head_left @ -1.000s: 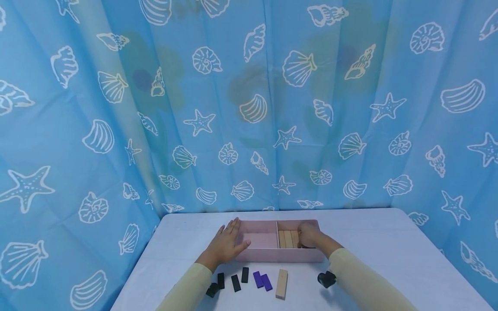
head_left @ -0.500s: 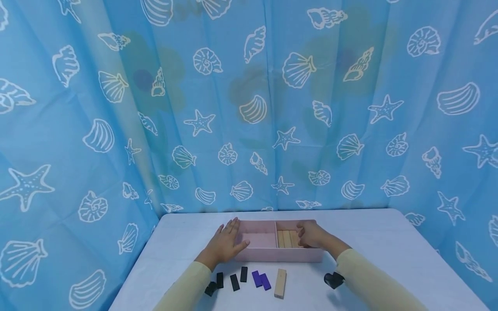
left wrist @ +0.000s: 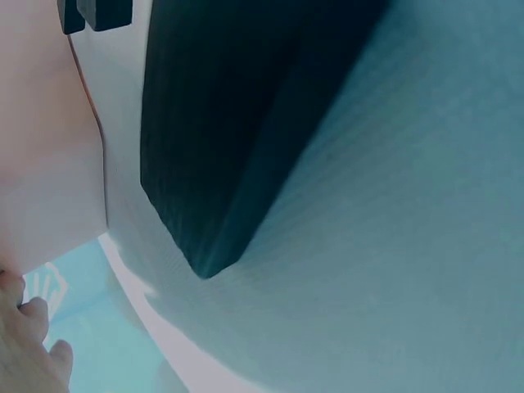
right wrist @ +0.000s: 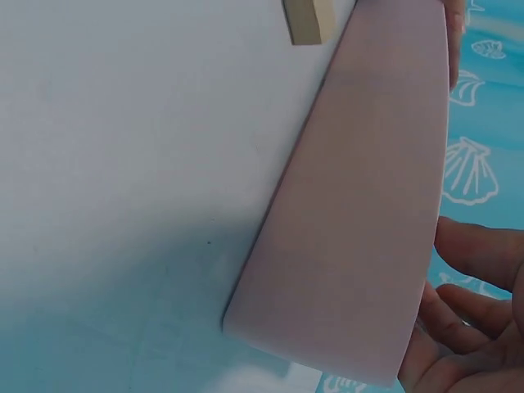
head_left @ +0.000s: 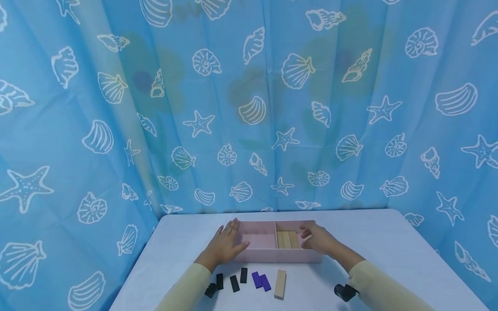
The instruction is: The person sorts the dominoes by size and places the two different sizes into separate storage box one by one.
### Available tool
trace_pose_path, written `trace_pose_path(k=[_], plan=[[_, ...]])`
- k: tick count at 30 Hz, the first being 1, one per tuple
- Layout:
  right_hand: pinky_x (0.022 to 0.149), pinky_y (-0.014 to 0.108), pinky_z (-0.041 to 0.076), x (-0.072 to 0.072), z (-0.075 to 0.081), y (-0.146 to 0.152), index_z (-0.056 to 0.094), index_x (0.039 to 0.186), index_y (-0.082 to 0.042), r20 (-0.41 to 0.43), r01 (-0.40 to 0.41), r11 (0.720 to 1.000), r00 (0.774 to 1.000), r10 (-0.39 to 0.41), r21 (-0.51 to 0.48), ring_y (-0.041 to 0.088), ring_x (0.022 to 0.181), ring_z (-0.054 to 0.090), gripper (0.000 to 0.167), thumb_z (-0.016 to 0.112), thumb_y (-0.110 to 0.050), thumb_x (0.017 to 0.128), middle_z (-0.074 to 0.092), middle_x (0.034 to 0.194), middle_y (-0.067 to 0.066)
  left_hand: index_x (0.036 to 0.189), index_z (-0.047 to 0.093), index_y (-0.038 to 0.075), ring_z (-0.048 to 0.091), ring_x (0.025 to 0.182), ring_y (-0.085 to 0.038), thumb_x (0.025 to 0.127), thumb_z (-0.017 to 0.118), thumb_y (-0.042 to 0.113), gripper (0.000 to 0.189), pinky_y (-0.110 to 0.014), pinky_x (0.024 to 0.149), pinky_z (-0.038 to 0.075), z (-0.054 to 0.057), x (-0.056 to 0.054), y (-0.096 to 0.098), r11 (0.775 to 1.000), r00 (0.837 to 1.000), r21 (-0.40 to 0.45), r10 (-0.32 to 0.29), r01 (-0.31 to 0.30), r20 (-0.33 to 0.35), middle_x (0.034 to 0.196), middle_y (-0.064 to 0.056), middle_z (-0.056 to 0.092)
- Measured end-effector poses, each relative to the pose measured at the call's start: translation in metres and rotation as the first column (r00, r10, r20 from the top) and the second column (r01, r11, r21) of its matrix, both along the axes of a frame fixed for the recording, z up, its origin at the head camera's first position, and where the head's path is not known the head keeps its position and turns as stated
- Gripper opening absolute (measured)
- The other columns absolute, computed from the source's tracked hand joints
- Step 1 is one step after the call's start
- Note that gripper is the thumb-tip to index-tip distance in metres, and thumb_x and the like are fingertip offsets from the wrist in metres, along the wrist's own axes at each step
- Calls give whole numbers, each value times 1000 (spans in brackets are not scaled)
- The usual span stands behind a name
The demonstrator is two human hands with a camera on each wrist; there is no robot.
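A pink two-compartment box (head_left: 278, 255) stands across the middle of the table. My left hand (head_left: 223, 245) rests with its fingers spread on the box's left end; in the left wrist view its fingers show at the lower left. Several light wooden blocks (head_left: 287, 239) lie side by side in the right compartment, against the divider. Over that compartment's right end is my right hand (head_left: 317, 239), its fingers loosely bent. In the right wrist view, the thumb (right wrist: 479, 250) and fingers curve at the box's rim, and no block shows between them.
In front of the box lie several black blocks (head_left: 234, 283), two purple blocks (head_left: 261, 280) and a wooden block (head_left: 280, 284). A black block (left wrist: 237, 123) looms close in the left wrist view. A blue shell-patterned curtain (head_left: 249, 108) hangs behind the white table (head_left: 362, 233).
My right hand has lifted from deep in the right compartment and drawn a little to the right, its fingers loosening and uncovering more of the wooden blocks. My left hand has stayed on the box.
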State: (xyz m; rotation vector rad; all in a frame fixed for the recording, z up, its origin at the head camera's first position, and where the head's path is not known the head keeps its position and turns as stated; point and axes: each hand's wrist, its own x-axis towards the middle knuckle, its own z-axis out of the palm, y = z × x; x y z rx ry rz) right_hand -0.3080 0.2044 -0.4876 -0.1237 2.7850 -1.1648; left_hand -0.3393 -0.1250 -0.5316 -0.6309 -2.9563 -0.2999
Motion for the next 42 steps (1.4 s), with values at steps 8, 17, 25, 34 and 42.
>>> trace_pose_path(k=[8,17,25,34,42], plan=[[79,36,55,11,5,0,52,134,0,-95,23,1000,995,-25,-13,20,95,61,53,70,3,84,61,105,9,155,20,6,16,146,-27,94,36,66,87,-51,116,13,-1,-4,-1,1000,1000,-14,6,-6,4,160,-8,19],[73,32,56,23,10,0,55,131,0,-106,39,995,993,-49,-92,16,85,61,48,67,5,85,62,102,9,154,22,5,17,146,-28,95,38,64,85,-51,115,14,1,1,-1,1000,1000,15,-2,2,8,160,-9,21],[72,31,55,36,8,-1,58,128,-1,-114,35,993,992,-48,-114,16,84,59,46,72,2,84,62,98,5,155,21,7,15,146,-26,95,38,64,84,-49,116,12,3,3,-1,1000,1000,13,0,0,16,160,-7,20],[72,30,54,48,0,-3,62,119,-4,-73,14,987,997,-26,-162,16,85,58,37,70,4,84,62,95,3,154,24,4,18,146,-29,95,38,63,84,-51,115,14,5,3,0,1000,1000,17,-11,11,7,159,-9,21],[70,31,53,59,-14,-7,64,116,-2,-51,-96,978,995,88,-186,17,80,58,34,71,1,83,61,89,1,154,23,5,17,146,-28,95,39,62,84,-51,115,14,10,6,1,1000,1000,22,-14,13,19,159,-9,21]])
